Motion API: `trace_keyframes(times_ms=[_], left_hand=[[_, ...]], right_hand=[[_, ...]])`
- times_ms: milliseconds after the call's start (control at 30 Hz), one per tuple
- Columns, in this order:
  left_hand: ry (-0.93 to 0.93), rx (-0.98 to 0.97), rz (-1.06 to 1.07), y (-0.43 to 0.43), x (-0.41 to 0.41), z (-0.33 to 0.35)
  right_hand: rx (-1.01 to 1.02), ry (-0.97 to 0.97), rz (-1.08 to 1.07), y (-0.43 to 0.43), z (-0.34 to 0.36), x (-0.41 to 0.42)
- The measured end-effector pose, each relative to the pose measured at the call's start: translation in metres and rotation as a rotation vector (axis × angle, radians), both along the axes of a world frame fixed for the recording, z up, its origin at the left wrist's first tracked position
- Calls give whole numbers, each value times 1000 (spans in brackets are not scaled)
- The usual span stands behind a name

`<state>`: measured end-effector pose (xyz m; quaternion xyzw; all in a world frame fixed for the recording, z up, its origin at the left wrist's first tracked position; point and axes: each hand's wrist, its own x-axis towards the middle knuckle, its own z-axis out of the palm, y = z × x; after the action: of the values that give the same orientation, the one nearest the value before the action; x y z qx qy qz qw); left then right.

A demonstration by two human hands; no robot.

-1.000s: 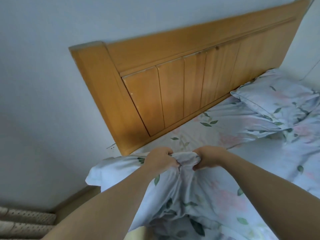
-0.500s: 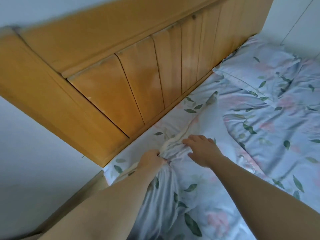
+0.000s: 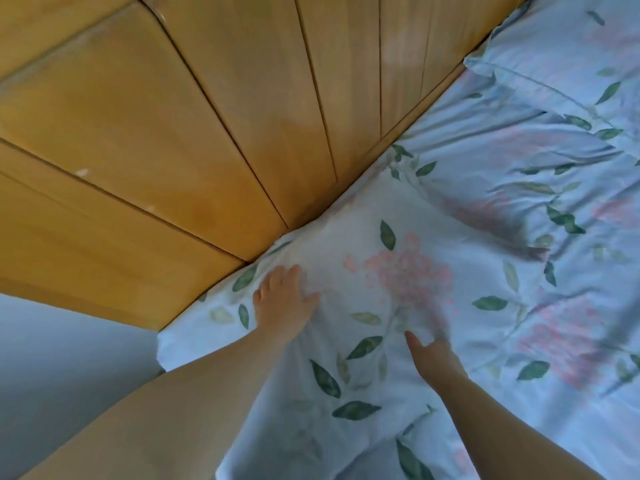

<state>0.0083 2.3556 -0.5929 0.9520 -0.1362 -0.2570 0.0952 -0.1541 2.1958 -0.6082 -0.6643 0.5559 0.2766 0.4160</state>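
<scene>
Both hands have released the bunched cloth. The left hand and blurred right hand now lie spread on the soft floral pillow, which sits flat against the slatted wooden headboard, beside rumpled matching bedding.

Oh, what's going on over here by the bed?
A person is making a bed. Both bare hands are on a floral pillow lying against the wooden headboard. The left hand presses flat near its top edge; the right hand, partly blurred, touches its middle. A second pillow lies further along.
</scene>
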Motion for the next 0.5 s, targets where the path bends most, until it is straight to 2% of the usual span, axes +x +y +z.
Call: trace_keyframes(times_ms=[100,200,333,500], left_hand=[[-50,53,-30,-16,15,-23],[41,18,32,-24,30,-48],[105,-48,4,-32,45,-58],[95,-229,-6,-48,49,-26]], right_hand=[[121,-173,-343,1,-30,6],[147,-234,-635,2,-53,20],[-55,-194,-670,5,-69,33],[-179,-397,-642,-1,-41,35]])
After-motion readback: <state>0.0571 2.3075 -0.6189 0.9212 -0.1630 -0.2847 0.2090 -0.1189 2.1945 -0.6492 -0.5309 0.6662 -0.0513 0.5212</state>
